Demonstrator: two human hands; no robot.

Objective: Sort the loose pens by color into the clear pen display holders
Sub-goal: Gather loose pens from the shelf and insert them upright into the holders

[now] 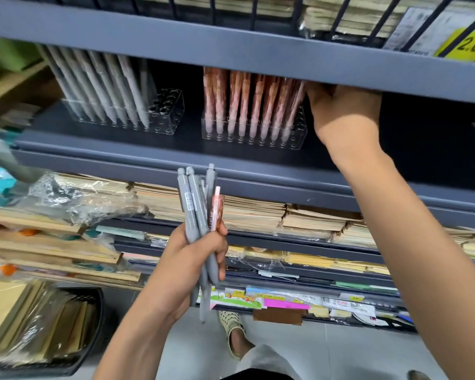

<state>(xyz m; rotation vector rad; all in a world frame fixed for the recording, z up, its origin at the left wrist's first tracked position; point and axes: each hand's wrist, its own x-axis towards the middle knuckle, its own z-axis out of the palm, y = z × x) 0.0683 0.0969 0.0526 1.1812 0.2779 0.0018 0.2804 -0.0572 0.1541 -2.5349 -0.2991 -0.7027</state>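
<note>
grey pens [195, 212], pink patterned pens [254, 102], yellow tag [469, 46]

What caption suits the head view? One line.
Left hand grips grey plastic pens and one pink pen; right hand reaches the clear pink-pen holder.

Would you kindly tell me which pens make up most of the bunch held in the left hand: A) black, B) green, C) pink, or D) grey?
D: the left hand grips several grey pens, with only one pink pen among them.
</note>
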